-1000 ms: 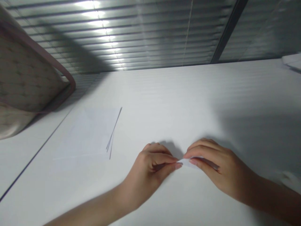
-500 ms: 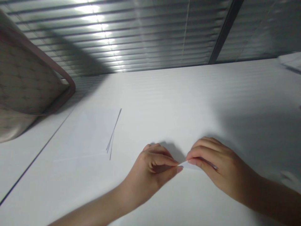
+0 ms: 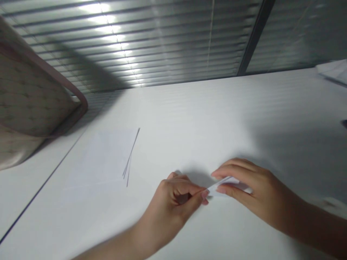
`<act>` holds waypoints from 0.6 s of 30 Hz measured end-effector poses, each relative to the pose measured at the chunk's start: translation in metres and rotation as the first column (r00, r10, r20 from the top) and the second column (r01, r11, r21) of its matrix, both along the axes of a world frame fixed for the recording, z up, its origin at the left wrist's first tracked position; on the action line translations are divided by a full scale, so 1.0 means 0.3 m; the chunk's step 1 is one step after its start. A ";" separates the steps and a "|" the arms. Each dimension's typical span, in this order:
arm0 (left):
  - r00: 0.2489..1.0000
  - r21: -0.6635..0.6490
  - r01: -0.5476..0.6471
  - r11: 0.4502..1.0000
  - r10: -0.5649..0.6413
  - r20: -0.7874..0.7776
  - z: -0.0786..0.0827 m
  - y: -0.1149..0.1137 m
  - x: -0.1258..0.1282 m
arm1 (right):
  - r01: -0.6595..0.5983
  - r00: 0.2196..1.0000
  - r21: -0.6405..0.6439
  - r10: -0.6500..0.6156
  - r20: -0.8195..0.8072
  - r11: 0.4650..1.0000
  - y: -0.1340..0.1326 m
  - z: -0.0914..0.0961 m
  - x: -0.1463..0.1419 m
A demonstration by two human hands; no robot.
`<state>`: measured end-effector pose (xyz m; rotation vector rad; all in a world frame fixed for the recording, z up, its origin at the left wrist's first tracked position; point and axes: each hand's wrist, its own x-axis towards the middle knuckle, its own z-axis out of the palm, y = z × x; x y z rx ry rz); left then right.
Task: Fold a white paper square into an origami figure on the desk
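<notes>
Pinching a folded white paper strip [image 3: 225,185], right hand [image 3: 252,191] gripped it between thumb and fingers, left hand [image 3: 173,202] curled nearly shut at its end, hold unclear, strip over the white counter [image 3: 217,119], pale paper sheet [image 3: 104,157] lay left.

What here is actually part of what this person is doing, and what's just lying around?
In use:
- small folded white paper strip
- right hand, pinching it
- left hand, at its end

Lying about:
- flat white paper sheet
- thin dark slivers
- beige fabric cushion with pinkish trim
- grey slatted window blind
</notes>
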<state>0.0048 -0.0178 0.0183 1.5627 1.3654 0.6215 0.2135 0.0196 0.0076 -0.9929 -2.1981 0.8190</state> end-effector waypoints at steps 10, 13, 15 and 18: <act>1.000 -0.098 0.008 0.995 -0.011 -0.022 0.008 0.009 -0.016 | 0.082 0.997 -0.344 -0.072 0.042 0.935 0.041 0.013 0.038; 1.000 -0.125 0.009 0.992 -0.010 -0.007 0.011 0.013 -0.020 | 0.083 0.997 -0.353 -0.082 0.018 0.932 0.033 0.030 0.026; 1.000 -0.152 0.005 0.988 -0.004 0.004 0.016 0.015 -0.022 | 0.085 0.996 -0.355 -0.089 0.007 0.931 0.030 0.043 0.020; 1.000 -0.190 0.009 0.982 -0.007 0.012 0.026 0.016 -0.024 | 0.071 0.997 -0.371 -0.075 0.002 0.926 0.031 0.054 0.018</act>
